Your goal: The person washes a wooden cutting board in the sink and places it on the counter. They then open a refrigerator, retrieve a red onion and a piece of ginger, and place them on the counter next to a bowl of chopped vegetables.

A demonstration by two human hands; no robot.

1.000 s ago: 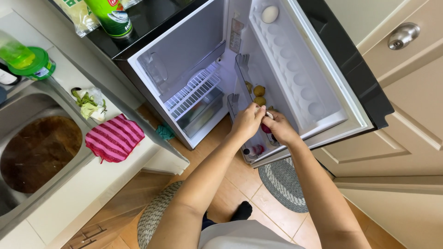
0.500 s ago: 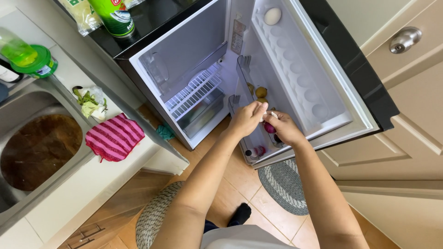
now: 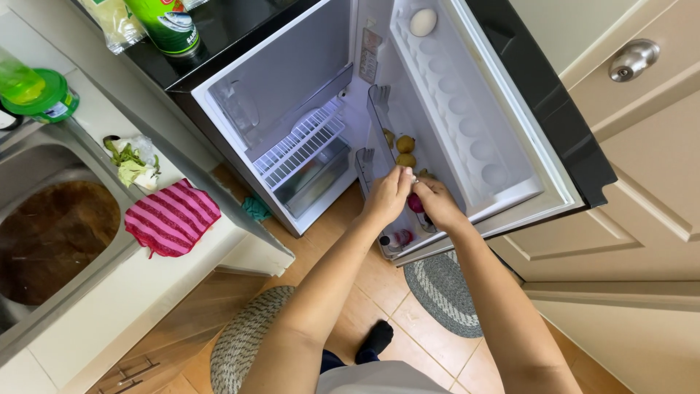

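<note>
White egg: 1 (image 3: 423, 22), top of the fridge door (image 3: 510, 138).
Yellow fruits: 3 (image 3: 405, 144), door shelf.
Left hand (image 3: 386, 197): fingers pinched on a small white item (image 3: 413, 179).
Right hand (image 3: 437, 204): fingers curled on pink object (image 3: 415, 203).

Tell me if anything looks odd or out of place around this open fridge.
Little stands out. The egg rack in the fridge door holds a single egg; its other cups are bare. Vegetable scraps lie on the counter beside the sink, whose basin looks brown. Both hands, left and right, meet at the door shelf.
</note>
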